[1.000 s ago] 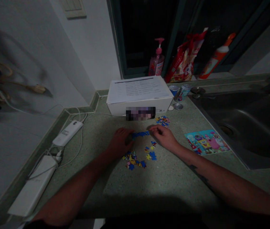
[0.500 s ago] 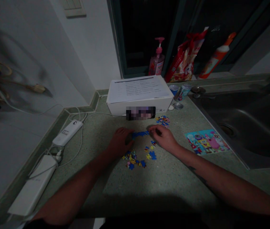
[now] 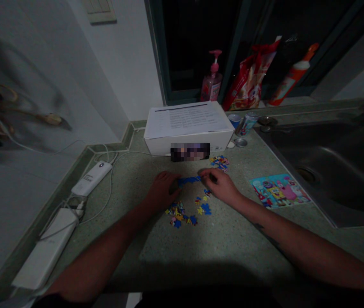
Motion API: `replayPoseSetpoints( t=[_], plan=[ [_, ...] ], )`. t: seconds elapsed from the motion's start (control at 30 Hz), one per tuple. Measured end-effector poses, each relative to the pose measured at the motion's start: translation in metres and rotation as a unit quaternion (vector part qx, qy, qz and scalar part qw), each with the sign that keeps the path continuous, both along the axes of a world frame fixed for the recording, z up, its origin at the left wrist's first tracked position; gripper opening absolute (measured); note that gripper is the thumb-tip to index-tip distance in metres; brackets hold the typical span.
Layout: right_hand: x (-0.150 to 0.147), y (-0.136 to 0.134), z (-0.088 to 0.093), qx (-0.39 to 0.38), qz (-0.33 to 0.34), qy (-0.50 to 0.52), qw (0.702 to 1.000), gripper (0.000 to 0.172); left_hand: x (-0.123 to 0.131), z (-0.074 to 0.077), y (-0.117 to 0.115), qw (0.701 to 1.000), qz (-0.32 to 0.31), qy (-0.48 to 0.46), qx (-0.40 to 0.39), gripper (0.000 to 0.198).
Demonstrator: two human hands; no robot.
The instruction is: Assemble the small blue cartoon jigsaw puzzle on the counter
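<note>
My left hand [image 3: 162, 190] and right hand [image 3: 219, 186] sit at either end of a joined strip of blue cardboard jigsaw pieces [image 3: 188, 181], lying flat on the speckled green table [image 3: 233, 239]. My left fingers [image 3: 171, 176] rest open and slightly curled against the strip's left end; my right fingers [image 3: 206, 172] curve down over its right end, though I cannot tell whether they grip a piece. Light, even pressure seems best, so the joints don't buckle or spring apart. The strip looks ragged along its edges, with loose multicoloured jigsaw pieces [image 3: 178, 216] just below it.
</note>
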State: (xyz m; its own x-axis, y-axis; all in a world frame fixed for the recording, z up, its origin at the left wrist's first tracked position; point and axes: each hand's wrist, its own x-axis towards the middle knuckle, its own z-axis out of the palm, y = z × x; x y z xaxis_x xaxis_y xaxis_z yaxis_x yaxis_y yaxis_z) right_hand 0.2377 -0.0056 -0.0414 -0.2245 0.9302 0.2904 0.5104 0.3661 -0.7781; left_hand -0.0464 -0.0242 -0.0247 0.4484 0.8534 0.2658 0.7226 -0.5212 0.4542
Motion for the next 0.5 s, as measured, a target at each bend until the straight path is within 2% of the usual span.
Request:
replayPoseSetpoints(
  t=[0.5],
  plan=[
    [0.0000,0.0009,-0.0013,0.003,-0.007,-0.008,1.000,0.025,-0.0004,-0.0011,0.0005,1.000,-0.002,-0.002,0.001,0.045]
  ],
)
